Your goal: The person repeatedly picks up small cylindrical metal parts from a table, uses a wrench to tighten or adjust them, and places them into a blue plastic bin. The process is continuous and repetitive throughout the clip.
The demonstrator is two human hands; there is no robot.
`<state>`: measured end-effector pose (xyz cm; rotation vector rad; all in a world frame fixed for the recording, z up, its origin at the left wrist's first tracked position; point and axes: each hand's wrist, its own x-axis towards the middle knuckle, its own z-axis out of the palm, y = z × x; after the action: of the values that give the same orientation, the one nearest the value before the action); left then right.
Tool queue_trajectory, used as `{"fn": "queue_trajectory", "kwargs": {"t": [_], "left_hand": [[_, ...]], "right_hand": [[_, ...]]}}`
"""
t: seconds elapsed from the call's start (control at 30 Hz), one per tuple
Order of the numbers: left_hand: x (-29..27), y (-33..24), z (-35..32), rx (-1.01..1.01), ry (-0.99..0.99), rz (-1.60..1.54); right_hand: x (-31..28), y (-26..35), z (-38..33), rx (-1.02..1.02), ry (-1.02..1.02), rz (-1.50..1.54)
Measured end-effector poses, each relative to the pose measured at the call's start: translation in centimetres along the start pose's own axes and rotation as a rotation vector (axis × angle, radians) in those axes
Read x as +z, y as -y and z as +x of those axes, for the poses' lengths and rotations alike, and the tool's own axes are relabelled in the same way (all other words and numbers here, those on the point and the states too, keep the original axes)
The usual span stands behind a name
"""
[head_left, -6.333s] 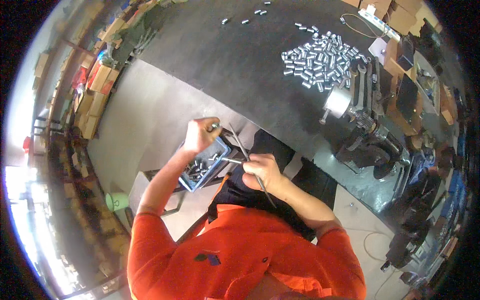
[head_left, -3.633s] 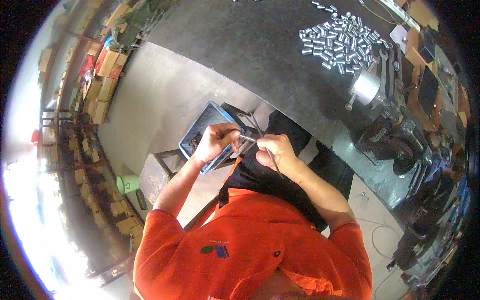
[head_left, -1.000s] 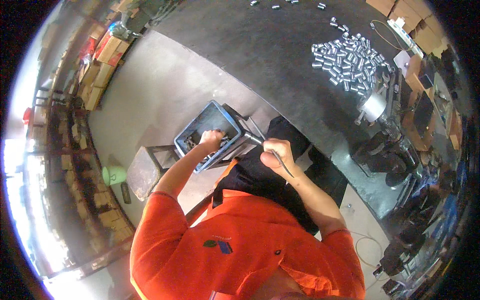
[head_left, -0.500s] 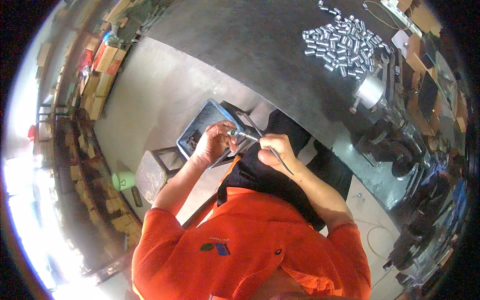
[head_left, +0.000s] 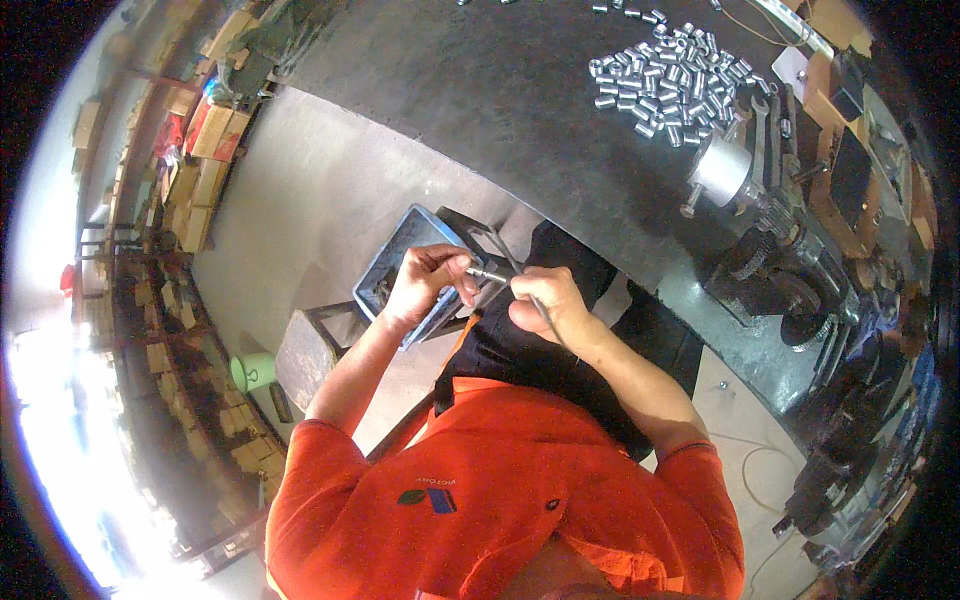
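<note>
In front of my lap, my right hand (head_left: 548,300) is closed round a thin dark metal bar (head_left: 508,250), which sticks out past both sides of the fist. A bright, short metal shaft (head_left: 490,275) runs from this fist toward my left hand (head_left: 432,283). The left thumb and fingers pinch a small metal cylinder (head_left: 472,269) at the shaft's end. Fingers partly cover where they meet, so I cannot tell how they join. Below and behind the left hand is a blue bin (head_left: 413,217) with dark bits inside.
Many shiny metal cylinders (head_left: 670,85) lie heaped on the dark workbench (head_left: 480,100). A machine with a silver drum (head_left: 720,170) and a wrench (head_left: 760,130) stand to the right. A grey stool (head_left: 303,355) and green bucket (head_left: 252,371) are at left.
The left fingers have closed in round the end of the metal piece, where its ring-shaped end showed before. The bar in my right hand has turned steeper. The view has shifted slightly.
</note>
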<state>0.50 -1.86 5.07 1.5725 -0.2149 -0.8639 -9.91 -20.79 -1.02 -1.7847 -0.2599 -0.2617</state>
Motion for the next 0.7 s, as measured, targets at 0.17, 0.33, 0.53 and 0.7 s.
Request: {"fn": "queue_trajectory", "kwargs": {"t": [0.17,0.33,0.53,0.7], "left_hand": [[0.6,0.1,-0.3,0.081,0.028,0.202],[0.3,-0.3,0.2,0.164,0.107,0.296],[-2.8,-1.0,1.6,0.209,-0.122,0.284],[-4.2,0.5,2.0,0.413,-0.157,0.970]], "right_hand": [[0.7,-0.2,-0.1,-0.002,-0.028,0.049],[3.3,-3.1,-0.8,0.140,-0.157,0.552],[0.4,-1.4,0.2,0.317,-0.038,0.733],[-0.7,0.9,0.2,0.077,-0.013,0.451]]}}
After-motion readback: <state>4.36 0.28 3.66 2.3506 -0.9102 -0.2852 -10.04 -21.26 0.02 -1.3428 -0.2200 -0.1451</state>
